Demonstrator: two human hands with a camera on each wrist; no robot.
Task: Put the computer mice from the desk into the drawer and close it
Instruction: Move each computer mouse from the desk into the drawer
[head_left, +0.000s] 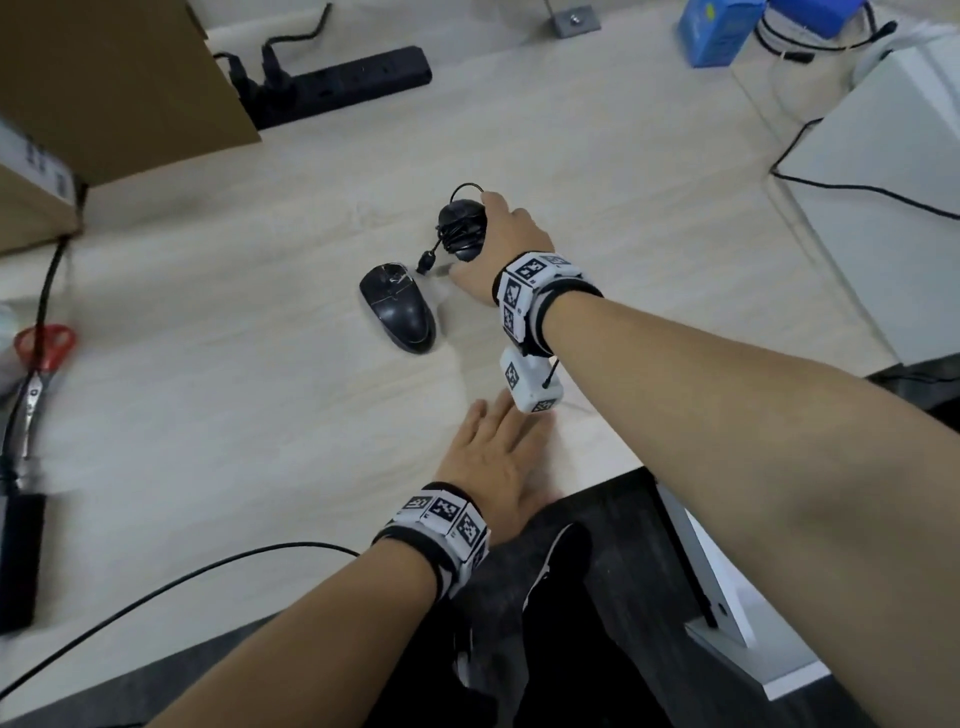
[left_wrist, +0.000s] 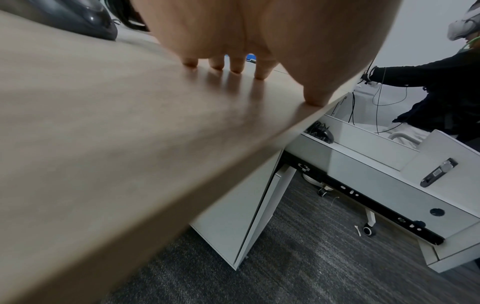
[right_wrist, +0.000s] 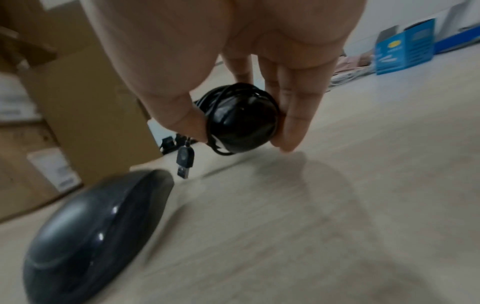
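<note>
The right hand (head_left: 506, 239) pinches a small glossy black computer mouse with its cord wound round the body (right_wrist: 240, 119), thumb on one flank and fingers (right_wrist: 293, 115) on the other; in the right wrist view the mouse appears just clear of the pale wood-grain tabletop (head_left: 208, 415), its USB plug (right_wrist: 185, 162) dangling on a short tail. To carry it well, I judge the pinch should stay across the cord loops so they do not slip off, and the plug should be lifted clear of the second, larger dark grey mouse (head_left: 399, 306), which lies just beside it on the tabletop; the open white drawer (left_wrist: 363, 164) sits below the tabletop's edge to the person's right, with one dark corded mouse (left_wrist: 320, 131) seemingly already inside, so the path runs over the edge and down. The right arm is stretched forward, wrist bent down over the mouse; the left hand (head_left: 498, 457) rests flat near the tabletop's front edge, fingers (left_wrist: 236, 64) straight and slightly spread, tips touching the wood, holding nothing.
</note>
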